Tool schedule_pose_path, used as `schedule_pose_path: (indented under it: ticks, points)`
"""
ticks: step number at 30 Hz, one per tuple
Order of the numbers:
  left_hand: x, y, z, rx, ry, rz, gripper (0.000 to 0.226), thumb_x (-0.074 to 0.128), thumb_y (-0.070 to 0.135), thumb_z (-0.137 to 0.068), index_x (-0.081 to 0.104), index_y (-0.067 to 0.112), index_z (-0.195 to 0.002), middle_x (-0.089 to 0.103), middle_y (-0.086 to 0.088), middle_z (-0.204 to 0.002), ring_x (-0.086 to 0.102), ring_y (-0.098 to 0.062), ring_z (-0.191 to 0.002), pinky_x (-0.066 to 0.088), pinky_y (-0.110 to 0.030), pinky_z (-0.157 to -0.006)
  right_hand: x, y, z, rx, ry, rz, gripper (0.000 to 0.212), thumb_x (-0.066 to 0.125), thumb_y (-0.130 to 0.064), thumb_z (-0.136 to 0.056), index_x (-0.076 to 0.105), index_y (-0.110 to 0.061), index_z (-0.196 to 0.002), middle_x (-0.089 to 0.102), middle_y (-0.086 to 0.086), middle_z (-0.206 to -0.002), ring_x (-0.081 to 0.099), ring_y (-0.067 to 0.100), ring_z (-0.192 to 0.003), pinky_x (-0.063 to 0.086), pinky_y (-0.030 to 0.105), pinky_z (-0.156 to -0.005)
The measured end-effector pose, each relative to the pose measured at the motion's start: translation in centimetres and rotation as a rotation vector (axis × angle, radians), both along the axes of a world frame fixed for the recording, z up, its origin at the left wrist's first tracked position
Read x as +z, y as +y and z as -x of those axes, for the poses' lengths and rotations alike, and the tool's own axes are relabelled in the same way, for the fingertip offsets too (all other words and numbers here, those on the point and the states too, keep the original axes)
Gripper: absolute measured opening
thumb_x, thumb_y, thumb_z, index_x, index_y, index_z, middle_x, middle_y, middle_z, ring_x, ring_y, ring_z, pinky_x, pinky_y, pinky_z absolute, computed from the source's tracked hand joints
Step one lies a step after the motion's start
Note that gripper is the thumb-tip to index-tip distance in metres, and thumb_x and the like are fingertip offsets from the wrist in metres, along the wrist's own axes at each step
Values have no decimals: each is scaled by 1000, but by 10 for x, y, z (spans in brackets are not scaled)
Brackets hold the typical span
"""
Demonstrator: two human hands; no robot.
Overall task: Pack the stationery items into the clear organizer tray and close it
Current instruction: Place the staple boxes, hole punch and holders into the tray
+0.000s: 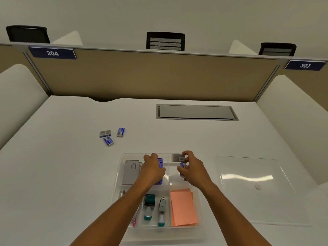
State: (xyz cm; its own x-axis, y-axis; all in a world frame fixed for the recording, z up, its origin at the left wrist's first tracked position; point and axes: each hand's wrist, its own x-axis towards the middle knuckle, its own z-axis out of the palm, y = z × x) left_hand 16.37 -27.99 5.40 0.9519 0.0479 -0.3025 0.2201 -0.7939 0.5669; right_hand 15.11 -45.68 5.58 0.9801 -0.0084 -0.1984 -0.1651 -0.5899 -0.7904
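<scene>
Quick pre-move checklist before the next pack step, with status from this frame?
1. Three staple boxes packed: not ok, they lie on the desk, far left of the tray.
2. Lid on: not ok, it lies right of the tray.
3. Left hand free: not ok, grips the purple item.
4. Right hand free: not ok, holds small boxes.
5. Sticky notes seated: ok, near right compartment.

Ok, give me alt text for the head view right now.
Both hands work in the clear tray: left hand grips a purple item, right hand pinches small boxes. Three staple boxes remain on the desk; the lid lies right.
</scene>
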Motion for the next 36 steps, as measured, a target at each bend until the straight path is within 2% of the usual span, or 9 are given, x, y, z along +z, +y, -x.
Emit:
schedule_pose_path:
  ticks: [4,7,13,18,20,26,29,32,36]
  points:
    - [-9,-7,1,-41,-5,-101,56,67,33,-86,38,16,-131,37,-10,-129,56,-23,-99,42,-25,-72,-4,8,2,68,-56,209,52,71,-19,-84,44,-20,-128,61,1,-112,63,13,-86,56,23,-74]
    - [-18,-10,3,-80,-2,-146,50,67,30,-86,42,15,-126,38,-11,-127,59,-24,-97,44,-25,-70,-5,14,1,90,-61,331,48,69,-18,-84,46,-16,-126,62,5,-118,61,16,-93,51,21,-76]
    - [-34,-10,1,-95,-8,-187,48,65,35,-86,45,15,-124,43,-11,-123,59,-24,-94,42,-25,-68,-11,24,-1,82,-10,454,49,63,-16,-89,42,-10,-133,59,10,-124,61,25,-105,54,30,-86]
    - [-45,-8,-3,-93,-27,-217,40,63,40,-87,48,16,-114,50,-8,-112,51,-17,-78,39,-25,-64,-19,28,0,75,25,461,59,60,-18,-94,32,-7,-145,57,13,-128,61,25,-109,49,29,-90]
    - [-50,-7,-3,-92,-34,-223,38,64,40,-86,49,17,-111,52,-7,-107,44,-14,-72,37,-25,-62,-21,28,1,76,39,448,58,63,-23,-93,35,-10,-143,57,11,-129,61,24,-111,48,28,-91]
    - [-56,-6,-6,-127,-26,-204,37,67,36,-84,49,18,-111,51,-4,-102,44,-14,-74,37,-25,-63,-25,23,5,154,43,395,54,71,-20,-87,48,-16,-136,61,8,-130,60,24,-115,46,27,-95]
    - [-55,-4,-6,-140,-23,-177,36,69,35,-83,49,18,-109,44,1,-92,43,-12,-71,34,-22,-60,-25,22,6,183,26,378,54,71,-19,-87,51,-17,-137,64,6,-127,62,23,-112,46,27,-94]
    - [-53,-3,-6,-135,-34,-149,33,70,33,-82,51,18,-106,41,3,-88,39,-8,-65,30,-20,-54,-26,23,6,218,22,447,37,69,-21,-89,60,-13,-123,66,7,-120,62,22,-106,46,26,-89]
    - [-49,-2,-3,-140,-62,-139,33,69,30,-84,51,17,-108,50,-3,-100,45,-12,-75,37,-23,-64,-25,26,3,257,-20,471,30,70,-17,-87,64,-12,-116,66,8,-117,63,22,-102,46,25,-88]
